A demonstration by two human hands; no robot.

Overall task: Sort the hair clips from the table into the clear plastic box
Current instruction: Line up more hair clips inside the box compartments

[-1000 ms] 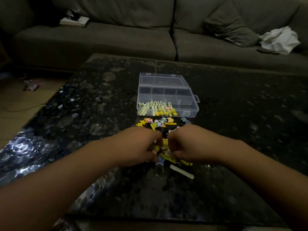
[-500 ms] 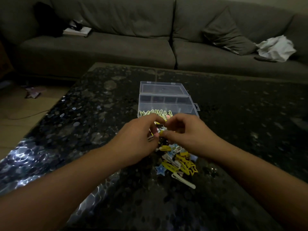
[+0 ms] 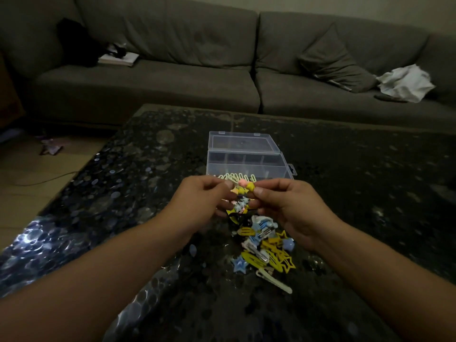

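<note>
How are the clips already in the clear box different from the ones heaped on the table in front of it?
The clips in the box stand in a neat row, side by side; the pile on the table lies jumbled and overlapping. The boxed clips look alike, pale and slim; the pile mixes yellow ovals, star outlines, blue stars and a long pale clip. Both are small hair clips lying on the near side of the dark table.

Speckled table (image 3: 357, 193): box (image 3: 249, 161), clips (image 3: 266, 250).

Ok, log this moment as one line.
left hand + right hand: pinch yellow clip | above clip pile | clear box: open, clips inside
</note>
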